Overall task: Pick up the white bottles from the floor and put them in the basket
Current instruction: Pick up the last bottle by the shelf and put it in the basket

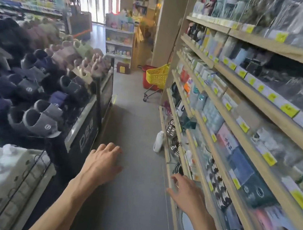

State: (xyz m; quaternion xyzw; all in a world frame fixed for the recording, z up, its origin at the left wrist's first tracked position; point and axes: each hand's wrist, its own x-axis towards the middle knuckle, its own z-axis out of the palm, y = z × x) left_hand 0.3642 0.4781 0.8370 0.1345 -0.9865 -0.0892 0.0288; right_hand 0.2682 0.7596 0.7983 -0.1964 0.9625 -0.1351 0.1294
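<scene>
One white bottle [158, 141] stands upright on the grey floor against the foot of the right-hand shelving. A yellow basket [157, 76] on a wheeled cart sits farther down the aisle, beside the end of that shelving. My left hand [102, 163] hovers over the floor in mid-aisle, fingers spread, holding nothing. My right hand [185, 192] is stretched out low by the bottom shelf edge, fingers apart and empty. Both hands are well short of the bottle.
Wooden shelves [241, 109] packed with goods line the right side. A slipper display [37, 88] on a black stand borders the left. A red basket [148, 77] sits behind the yellow one. The grey aisle floor [133, 116] runs between them.
</scene>
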